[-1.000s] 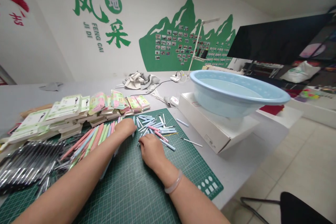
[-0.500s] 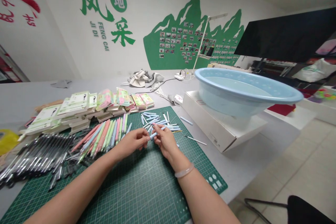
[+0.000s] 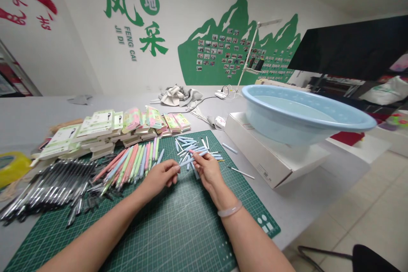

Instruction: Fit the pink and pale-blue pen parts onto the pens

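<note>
A light-blue pen barrel [image 3: 185,162] lies in the fingers of my right hand [image 3: 208,173], gripped between thumb and fingertips. My left hand [image 3: 163,178] is closed in a pinch right by the barrel's left end; whether its fingertips hold the end or something small is hidden. Beyond the hands, loose light-blue pen parts [image 3: 186,141] and thin white refills [image 3: 207,142] are scattered on the green cutting mat [image 3: 159,229]. To the left of my left hand lies a row of pink, green, blue and purple pens [image 3: 135,161].
Black-and-clear pens [image 3: 54,182] pile up at left, near yellow tape [image 3: 14,168]. Small printed boxes [image 3: 95,125] are stacked behind. At right, a blue basin [image 3: 306,114] rests on a white box [image 3: 261,157]. Crumpled gloves [image 3: 175,94] lie farther back, and a chair [image 3: 366,259] stands lower right.
My left hand has drawn slightly away from the barrel, showing more of its left end. The right hand keeps its hold. The whole view has shifted slightly.
</note>
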Demonstrator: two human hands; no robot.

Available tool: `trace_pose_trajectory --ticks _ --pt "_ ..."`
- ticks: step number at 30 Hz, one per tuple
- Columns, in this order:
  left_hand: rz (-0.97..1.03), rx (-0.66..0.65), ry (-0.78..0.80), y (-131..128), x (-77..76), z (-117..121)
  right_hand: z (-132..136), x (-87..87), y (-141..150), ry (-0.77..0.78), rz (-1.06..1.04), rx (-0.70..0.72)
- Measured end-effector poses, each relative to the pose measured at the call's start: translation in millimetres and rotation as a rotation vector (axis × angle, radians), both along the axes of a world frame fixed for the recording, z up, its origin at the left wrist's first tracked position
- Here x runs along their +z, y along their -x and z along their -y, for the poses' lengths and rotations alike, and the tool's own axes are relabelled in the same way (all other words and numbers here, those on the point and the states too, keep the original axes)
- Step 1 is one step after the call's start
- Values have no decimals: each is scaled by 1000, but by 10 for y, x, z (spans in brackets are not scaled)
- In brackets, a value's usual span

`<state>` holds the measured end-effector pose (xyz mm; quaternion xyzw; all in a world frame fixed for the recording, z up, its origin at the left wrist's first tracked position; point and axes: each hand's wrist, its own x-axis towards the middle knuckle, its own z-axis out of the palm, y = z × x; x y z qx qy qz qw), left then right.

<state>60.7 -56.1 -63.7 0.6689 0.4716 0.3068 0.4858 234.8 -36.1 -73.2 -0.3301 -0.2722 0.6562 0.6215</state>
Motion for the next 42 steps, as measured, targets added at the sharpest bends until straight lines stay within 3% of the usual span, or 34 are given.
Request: trace_pose_trajectory --ticks 6,9,14,22,26,32,35,37,40,42 --pt "134 -65 123 -10 6 -5 58 57 18 -186 238 -81" --pt "63 -85 83 14 8 -17 73 82 15 -213 305 -89" --pt "-3 -65 -101 6 80 38 25 80 -44 -71 149 -31" --pt "-26 -124 -123 -49 140 170 26 62 -49 48 -5 149" --pt "-60 -230 -131 -51 171 164 31 30 -32 93 -21 200" --pt "124 -292 110 -27 272 254 78 63 -25 34 13 175" --pt "121 -181 128 170 279 267 95 73 1 -25 124 234" --pt "5 6 43 408 307 230 74 59 -5 -52 226 199" --pt "-553 504 -206 816 371 141 -9 22 -104 -88 396 -34" --pt "-909 641 -257 1015 390 96 -78 1 -224 -87 516 -184"
